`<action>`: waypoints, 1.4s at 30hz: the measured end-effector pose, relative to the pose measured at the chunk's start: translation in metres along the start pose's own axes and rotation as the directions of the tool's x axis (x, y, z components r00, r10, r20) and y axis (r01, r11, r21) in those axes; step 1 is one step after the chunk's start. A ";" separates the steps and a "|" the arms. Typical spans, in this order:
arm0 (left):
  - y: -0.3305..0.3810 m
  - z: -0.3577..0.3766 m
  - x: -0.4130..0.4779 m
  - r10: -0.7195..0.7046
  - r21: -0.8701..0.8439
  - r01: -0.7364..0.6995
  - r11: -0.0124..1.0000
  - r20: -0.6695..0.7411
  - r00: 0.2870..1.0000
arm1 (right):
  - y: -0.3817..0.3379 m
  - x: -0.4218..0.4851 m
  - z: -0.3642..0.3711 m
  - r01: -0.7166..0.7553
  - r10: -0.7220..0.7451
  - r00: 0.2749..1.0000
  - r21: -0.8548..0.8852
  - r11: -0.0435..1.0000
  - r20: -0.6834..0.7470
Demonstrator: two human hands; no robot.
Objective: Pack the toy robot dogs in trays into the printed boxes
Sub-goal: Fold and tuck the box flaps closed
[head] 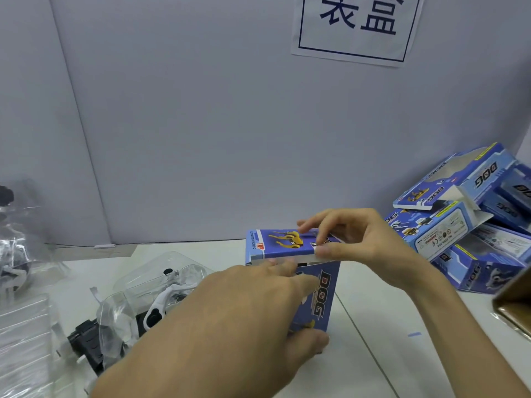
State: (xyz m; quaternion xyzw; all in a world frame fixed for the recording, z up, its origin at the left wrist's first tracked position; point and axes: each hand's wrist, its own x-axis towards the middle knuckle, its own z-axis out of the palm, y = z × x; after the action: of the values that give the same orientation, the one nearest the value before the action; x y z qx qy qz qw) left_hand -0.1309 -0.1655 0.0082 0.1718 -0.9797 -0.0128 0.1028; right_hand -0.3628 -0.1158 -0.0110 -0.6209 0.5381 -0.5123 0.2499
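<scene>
A blue printed box (321,294) marked DOG stands upright on the white table, slightly ajar at the top. My left hand (230,320) grips its front side, thumb low near the bottom edge. My right hand (353,239) pinches the top flap (275,245), which shows a yellow robot dog, and holds it nearly flat over the opening. What is inside the box is hidden. To the left lies a clear plastic tray (161,282) with a white and black toy robot dog (161,305) in it.
Several blue printed boxes (465,219) are heaped at the right against the grey wall. More clear trays (20,254) lie at the far left. A gold-brown object (514,308) sits at the right edge. A paper sign (356,27) hangs on the wall.
</scene>
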 end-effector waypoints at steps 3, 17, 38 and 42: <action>0.001 0.001 0.002 0.014 0.022 -0.013 1.000 -0.054 0.998 | 0.006 -0.001 0.001 0.002 -0.009 0.996 -0.071 0.997 -0.091; -0.001 0.012 0.017 0.112 0.030 -0.108 0.994 -0.212 0.971 | 0.008 0.003 0.015 0.077 -0.102 0.980 -0.149 0.986 -0.171; -0.065 0.007 0.021 -0.082 -0.439 -0.102 0.893 -0.381 0.921 | 0.009 -0.004 -0.013 -0.093 0.104 0.986 -0.088 0.992 0.133; -0.087 0.013 0.020 -0.180 -0.416 0.035 0.909 -0.317 0.931 | 0.016 -0.001 -0.010 -0.083 0.084 0.996 -0.049 0.995 0.014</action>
State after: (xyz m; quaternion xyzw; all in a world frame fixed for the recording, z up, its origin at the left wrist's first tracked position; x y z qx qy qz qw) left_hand -0.1227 -0.2542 -0.0063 0.2009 -0.9109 -0.1896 0.3066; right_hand -0.3777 -0.1167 -0.0216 -0.6077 0.5739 -0.4832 0.2604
